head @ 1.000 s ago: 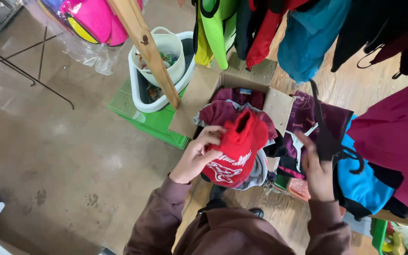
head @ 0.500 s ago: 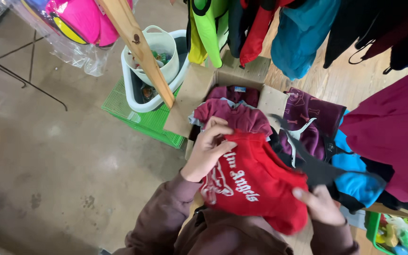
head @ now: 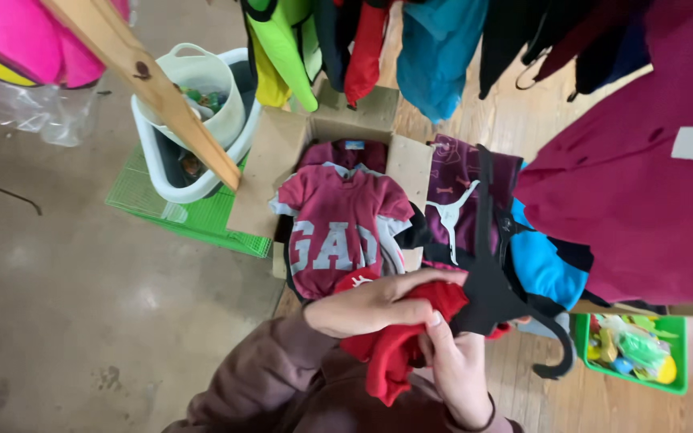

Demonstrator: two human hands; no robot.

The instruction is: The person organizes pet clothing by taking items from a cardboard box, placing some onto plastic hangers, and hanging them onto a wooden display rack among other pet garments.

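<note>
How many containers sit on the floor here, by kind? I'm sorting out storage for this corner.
Cardboard box, open, with small maroon garments inside: 1
White handled tubs, one nested inside the other: 2
Green crate holding colourful items: 1
Total: 4

The bunched red cloth garment at lower centre looks soft and matt. The black plastic hanger beside it is smooth. The brown cardboard box is dull and papery, the white plastic basket slightly glossy, the grey concrete floor faintly shiny and stained.
</note>
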